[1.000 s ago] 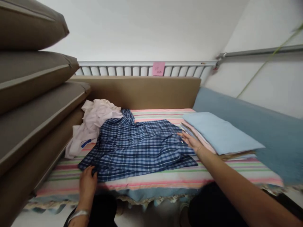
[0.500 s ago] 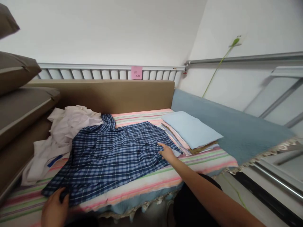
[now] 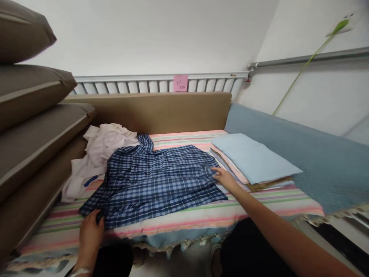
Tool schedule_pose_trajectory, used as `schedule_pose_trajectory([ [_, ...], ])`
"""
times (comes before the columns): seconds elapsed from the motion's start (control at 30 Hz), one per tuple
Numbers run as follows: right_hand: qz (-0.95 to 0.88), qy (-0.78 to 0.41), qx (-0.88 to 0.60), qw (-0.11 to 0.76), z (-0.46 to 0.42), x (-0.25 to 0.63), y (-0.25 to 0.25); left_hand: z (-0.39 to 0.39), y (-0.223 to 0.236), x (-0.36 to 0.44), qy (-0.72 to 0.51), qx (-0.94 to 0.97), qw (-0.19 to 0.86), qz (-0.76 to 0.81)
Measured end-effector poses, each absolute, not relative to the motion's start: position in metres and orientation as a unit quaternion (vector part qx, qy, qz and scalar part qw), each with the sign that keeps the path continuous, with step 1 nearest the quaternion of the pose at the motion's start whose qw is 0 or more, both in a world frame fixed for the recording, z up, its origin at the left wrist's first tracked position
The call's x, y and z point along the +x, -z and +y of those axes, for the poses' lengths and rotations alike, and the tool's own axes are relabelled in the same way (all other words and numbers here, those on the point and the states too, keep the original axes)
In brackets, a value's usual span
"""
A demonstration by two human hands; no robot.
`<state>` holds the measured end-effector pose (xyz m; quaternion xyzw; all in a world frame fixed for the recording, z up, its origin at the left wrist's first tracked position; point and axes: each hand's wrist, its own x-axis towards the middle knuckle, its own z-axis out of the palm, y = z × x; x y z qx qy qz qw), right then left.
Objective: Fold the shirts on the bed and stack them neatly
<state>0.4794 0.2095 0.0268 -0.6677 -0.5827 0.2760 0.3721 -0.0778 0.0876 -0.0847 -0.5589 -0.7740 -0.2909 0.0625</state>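
- Checked garment point(image 3: 161, 179) lies mostly spread on the striped bedspread point(image 3: 170, 223); ripples suggest smoothing is unfinished.
- Left hand point(image 3: 91, 231) curls at its near corner; I can't tell if it grips.
- Right hand point(image 3: 226, 180) touches the other end, fingers loosely apart.

Brown cushions point(image 3: 31, 121) stacked high at left. Long brown pad point(image 3: 161, 113) standing along white slatted rail point(image 3: 129, 78). Pink note point(image 3: 180, 83) on rail, handwriting too small to read. Blue cover point(image 3: 294, 142) at right, fringed lower edge. Grey pipe point(image 3: 294, 60) by right wall. Green cord point(image 3: 298, 76) slanting across pipe, up to wall socket point(image 3: 349, 17).
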Motion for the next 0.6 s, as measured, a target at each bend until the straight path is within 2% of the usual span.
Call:
schedule_pose_trajectory([
  [0.1, -0.575, -0.266, -0.695, 0.341, 0.206, 0.484, 0.002, 0.085, 0.079, -0.072, 0.3, -0.528, 0.05, -0.793],
  [0.23, -0.616, -0.233, -0.665, 0.351, 0.211, 0.481, -0.015, 0.083, 0.07, -0.063, 0.329, -0.499, 0.032, -0.801],
  [0.33, -0.654, -0.195, -0.638, 0.356, 0.215, 0.483, -0.026, 0.081, 0.061, -0.055, 0.324, -0.528, 0.061, -0.783],
  [0.5, -0.69, -0.147, -0.647, 0.289, 0.218, 0.491, -0.017, 0.082, 0.041, -0.044, 0.251, -0.545, 0.099, -0.794],
  [0.6, -0.685, -0.151, -0.654, 0.283, 0.22, 0.494, -0.021, 0.081, 0.033, -0.044, 0.241, -0.535, 0.115, -0.802],
])
